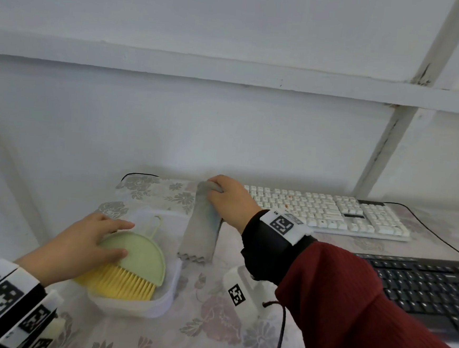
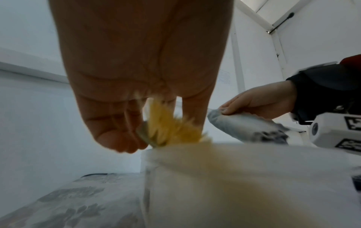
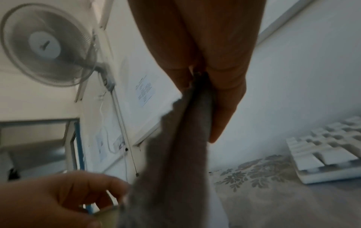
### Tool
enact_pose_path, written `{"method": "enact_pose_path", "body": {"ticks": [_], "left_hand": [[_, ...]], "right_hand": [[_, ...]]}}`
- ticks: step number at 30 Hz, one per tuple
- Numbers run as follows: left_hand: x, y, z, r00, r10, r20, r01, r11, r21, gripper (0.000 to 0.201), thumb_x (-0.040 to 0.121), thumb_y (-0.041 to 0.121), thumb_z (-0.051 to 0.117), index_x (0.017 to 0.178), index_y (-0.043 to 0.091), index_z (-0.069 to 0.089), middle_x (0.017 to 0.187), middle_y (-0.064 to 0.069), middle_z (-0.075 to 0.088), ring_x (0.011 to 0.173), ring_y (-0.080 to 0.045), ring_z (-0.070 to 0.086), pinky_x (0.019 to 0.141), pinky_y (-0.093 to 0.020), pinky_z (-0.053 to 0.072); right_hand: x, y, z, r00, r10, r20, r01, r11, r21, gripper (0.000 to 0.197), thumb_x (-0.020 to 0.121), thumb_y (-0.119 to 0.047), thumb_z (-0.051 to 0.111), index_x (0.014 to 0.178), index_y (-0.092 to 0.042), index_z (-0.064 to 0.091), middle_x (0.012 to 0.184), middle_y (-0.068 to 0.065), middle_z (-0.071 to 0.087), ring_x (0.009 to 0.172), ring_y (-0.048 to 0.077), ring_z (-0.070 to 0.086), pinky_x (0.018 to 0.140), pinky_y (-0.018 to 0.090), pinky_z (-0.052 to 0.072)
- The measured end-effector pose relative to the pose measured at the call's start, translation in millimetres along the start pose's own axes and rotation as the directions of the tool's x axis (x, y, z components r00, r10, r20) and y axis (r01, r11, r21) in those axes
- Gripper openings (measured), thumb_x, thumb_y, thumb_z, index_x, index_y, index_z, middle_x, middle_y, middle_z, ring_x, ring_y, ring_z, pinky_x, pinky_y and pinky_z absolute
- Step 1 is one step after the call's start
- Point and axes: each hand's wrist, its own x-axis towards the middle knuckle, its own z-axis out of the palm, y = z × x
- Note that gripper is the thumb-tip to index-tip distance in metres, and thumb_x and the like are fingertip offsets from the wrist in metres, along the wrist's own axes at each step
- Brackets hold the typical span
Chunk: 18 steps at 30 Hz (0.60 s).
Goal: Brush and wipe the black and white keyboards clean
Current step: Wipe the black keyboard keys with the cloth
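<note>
Grey cloth [image 1: 202,224], soft and folded with a zigzag hem, is being gripped at its top by the curled fingers of the right hand [image 1: 227,201], hanging below them. Green half-round brush [image 1: 136,262], yellow bristles, is being pinched by the left hand [image 1: 85,242] inside a translucent tub [image 1: 168,292]. White keyboard [image 1: 327,213] and black keyboard [image 1: 427,293] are lying right of the fingers. A wall fan [image 3: 47,44] is being shown only by the right wrist view.

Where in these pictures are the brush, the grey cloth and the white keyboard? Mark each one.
brush [image 1: 139,260]: head view, on its green back.
grey cloth [image 1: 200,237]: head view, on the hanging middle of the fabric.
white keyboard [image 1: 327,211]: head view, on the middle key rows.
</note>
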Motion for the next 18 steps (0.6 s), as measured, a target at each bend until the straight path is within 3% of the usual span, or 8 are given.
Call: {"method": "enact_pose_path", "body": {"ticks": [3,5,7,10,13,18], "left_hand": [[-1.9,11.4,-5.1,0.997,0.053,-0.057,-0.053,0.999,-0.005,0.041,0.082,0.028,0.068,0.114,0.045,0.049,0.104,0.006,0.049,0.097,-0.012,0.049,0.078,-0.024,0.033],[-3.6,26.2,-8.8,0.991,0.11,-0.08,-0.112,0.994,-0.012,0.042,0.081,0.027,0.069,0.1,0.054,0.043,0.101,0.01,0.048,0.094,-0.007,0.049,0.074,-0.022,0.033],[-5.4,44.9,-9.0,0.983,0.161,-0.084,-0.162,0.987,-0.005,0.043,0.081,0.03,0.069,0.095,0.059,0.04,0.1,0.016,0.047,0.091,0.002,0.047,0.07,-0.017,0.033],[-9.5,81.6,-1.6,0.975,0.212,-0.074,-0.212,0.977,0.006,0.038,0.082,0.037,0.066,0.096,0.061,0.04,0.103,0.022,0.046,0.094,0.006,0.046,0.072,-0.018,0.037],[-15.4,128.8,16.5,0.965,0.258,-0.033,-0.259,0.966,-0.012,0.036,0.084,0.041,0.062,0.099,0.062,0.037,0.106,0.023,0.044,0.096,0.004,0.046,0.074,-0.018,0.039],[-20.5,208.9,56.0,0.952,0.295,0.082,-0.294,0.955,-0.026,0.034,0.086,0.043,0.059,0.107,0.057,0.037,0.11,0.019,0.045,0.099,0.001,0.048,0.079,-0.017,0.045]], "right_hand": [[-10.8,10.8,-22.2,0.987,0.154,0.038,-0.159,0.967,0.197,0.035,0.092,-0.004,0.035,0.125,-0.009,0.045,0.104,0.012,0.052,0.09,0.028,0.052,0.077,0.04,0.048],[-20.1,23.0,-41.9,0.983,0.183,0.026,-0.183,0.936,0.3,0.037,0.092,0.0,0.044,0.126,-0.013,0.039,0.104,0.014,0.047,0.084,0.028,0.05,0.075,0.043,0.049],[-32.2,37.0,-66.0,0.98,0.196,-0.019,-0.172,0.898,0.405,0.037,0.089,0.003,0.054,0.117,-0.015,0.038,0.109,0.018,0.048,0.079,0.028,0.052,0.073,0.046,0.053],[-53.7,61.5,-109.3,0.969,0.223,-0.106,-0.14,0.849,0.509,0.032,0.087,0.005,0.058,0.1,-0.018,0.04,0.094,0.019,0.051,0.065,0.026,0.053,0.061,0.038,0.053],[-77.2,89.0,-158.9,0.954,0.241,-0.18,-0.116,0.847,0.518,0.026,0.088,0.005,0.058,0.081,-0.016,0.044,0.085,0.015,0.053,0.063,0.022,0.054,0.049,0.027,0.053],[-114.0,139.9,-235.7,0.908,0.352,-0.229,-0.178,0.817,0.548,0.018,0.089,-0.002,0.059,0.076,-0.012,0.053,0.073,0.007,0.056,0.052,0.01,0.057,0.043,0.018,0.048]]}}
